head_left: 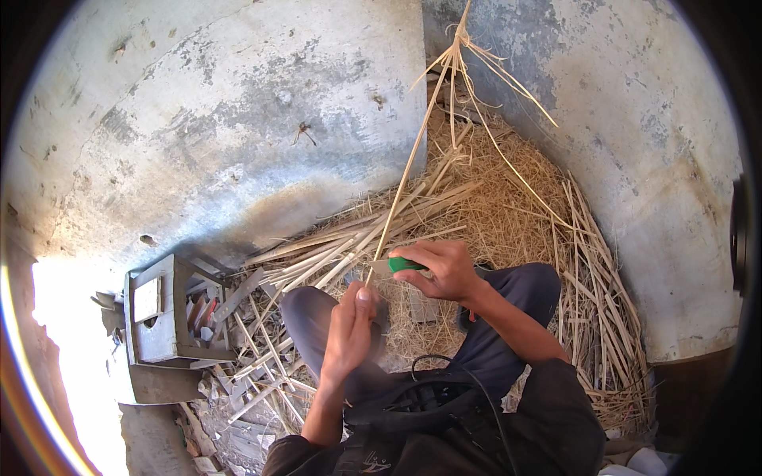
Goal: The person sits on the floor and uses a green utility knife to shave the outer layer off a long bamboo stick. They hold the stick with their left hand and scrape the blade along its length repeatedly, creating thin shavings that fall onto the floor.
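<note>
My left hand (pixel 348 329) is closed around the lower end of a long, thin bamboo strip (pixel 406 178), its thumb lying along it. The strip slants up and away toward a splayed cluster of split strips (pixel 458 47) by the wall corner. In my right hand (pixel 446 270) is a knife with a green handle (pixel 406 264), the fingers wrapped round it. Its short blade (pixel 382 268) points left and meets the strip just above my left thumb. Both hands are above my crossed legs, close together.
Curly shavings (pixel 500 186) heap up in the corner ahead. Split strips lie in piles at left (pixel 341 250) and right (pixel 607 317). A worn wooden box (pixel 171 317) with odds and ends inside stands at the left. Scuffed walls (pixel 262 95) rise in front and at right.
</note>
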A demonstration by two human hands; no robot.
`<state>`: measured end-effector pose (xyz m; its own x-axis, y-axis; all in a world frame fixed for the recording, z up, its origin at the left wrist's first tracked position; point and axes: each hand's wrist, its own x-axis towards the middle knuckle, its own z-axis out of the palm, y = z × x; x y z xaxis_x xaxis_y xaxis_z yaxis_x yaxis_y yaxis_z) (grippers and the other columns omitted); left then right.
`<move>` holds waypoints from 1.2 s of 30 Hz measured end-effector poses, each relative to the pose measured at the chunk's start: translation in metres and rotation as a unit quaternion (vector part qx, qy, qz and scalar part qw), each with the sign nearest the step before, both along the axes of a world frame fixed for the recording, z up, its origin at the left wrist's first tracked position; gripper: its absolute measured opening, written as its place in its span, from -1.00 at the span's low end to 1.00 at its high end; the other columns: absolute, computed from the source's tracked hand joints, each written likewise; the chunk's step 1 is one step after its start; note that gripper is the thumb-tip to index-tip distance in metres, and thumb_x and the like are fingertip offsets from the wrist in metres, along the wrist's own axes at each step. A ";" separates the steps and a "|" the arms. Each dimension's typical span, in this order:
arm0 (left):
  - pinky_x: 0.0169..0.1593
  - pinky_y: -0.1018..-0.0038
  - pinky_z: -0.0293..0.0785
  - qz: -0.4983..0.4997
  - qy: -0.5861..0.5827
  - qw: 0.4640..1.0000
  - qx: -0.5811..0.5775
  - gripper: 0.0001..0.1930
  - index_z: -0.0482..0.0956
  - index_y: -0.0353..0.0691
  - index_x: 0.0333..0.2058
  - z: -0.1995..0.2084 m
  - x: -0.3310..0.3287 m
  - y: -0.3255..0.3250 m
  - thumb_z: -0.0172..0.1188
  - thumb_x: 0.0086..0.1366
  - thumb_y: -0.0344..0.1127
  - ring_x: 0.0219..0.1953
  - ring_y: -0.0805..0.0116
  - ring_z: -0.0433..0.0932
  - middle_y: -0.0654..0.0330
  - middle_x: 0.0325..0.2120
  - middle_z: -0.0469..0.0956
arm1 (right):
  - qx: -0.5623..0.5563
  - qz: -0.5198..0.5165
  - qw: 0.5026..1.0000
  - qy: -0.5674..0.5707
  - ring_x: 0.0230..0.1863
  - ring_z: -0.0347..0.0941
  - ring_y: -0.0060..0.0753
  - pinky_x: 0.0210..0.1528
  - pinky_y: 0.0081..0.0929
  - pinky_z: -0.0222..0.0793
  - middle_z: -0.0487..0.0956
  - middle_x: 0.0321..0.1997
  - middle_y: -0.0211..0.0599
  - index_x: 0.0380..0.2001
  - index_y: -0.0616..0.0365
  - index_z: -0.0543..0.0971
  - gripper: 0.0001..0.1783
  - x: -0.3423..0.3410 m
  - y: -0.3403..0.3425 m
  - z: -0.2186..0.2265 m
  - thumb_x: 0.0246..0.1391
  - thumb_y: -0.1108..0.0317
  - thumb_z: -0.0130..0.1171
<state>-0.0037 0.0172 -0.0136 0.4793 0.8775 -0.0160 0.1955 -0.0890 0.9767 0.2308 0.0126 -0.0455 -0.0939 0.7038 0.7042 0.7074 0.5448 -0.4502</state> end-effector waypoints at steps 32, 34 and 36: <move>-0.37 0.12 0.34 0.030 0.128 0.987 0.089 -0.70 0.41 -0.33 -0.19 -0.017 -0.004 -0.012 -0.09 0.68 -0.21 -0.53 -0.05 0.44 -0.04 -0.60 0.44 | 0.004 -0.143 0.990 -0.007 -0.49 0.70 -0.41 -0.49 -0.46 0.51 0.80 -0.30 -0.37 -0.19 0.01 0.79 -0.60 0.021 0.012 0.007 0.24 -0.10 0.39; -0.36 0.17 0.35 0.030 0.131 0.987 0.085 -0.68 0.43 -0.34 -0.21 -0.020 -0.005 -0.016 -0.10 0.69 -0.21 -0.55 0.07 0.42 0.02 -0.61 0.42 | -0.026 -0.161 0.987 -0.006 -0.47 0.72 -0.40 -0.48 -0.45 0.52 0.81 -0.28 -0.35 -0.19 0.03 0.80 -0.60 0.026 0.011 0.012 0.25 -0.09 0.39; -0.35 0.16 0.35 0.032 0.126 0.988 0.085 -0.68 0.42 -0.34 -0.23 -0.020 -0.008 -0.016 -0.11 0.68 -0.22 -0.55 0.07 0.43 0.02 -0.60 0.43 | -0.032 -0.156 0.987 0.007 -0.49 0.71 -0.39 -0.49 -0.45 0.52 0.81 -0.30 -0.35 -0.19 0.03 0.80 -0.61 0.023 0.011 0.011 0.25 -0.07 0.39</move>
<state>-0.0116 0.0013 -0.0336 0.4215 0.9066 0.0226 0.4419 -0.2271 0.8679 0.2542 0.0233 -0.0342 0.1445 0.7394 0.6576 0.8297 0.2715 -0.4877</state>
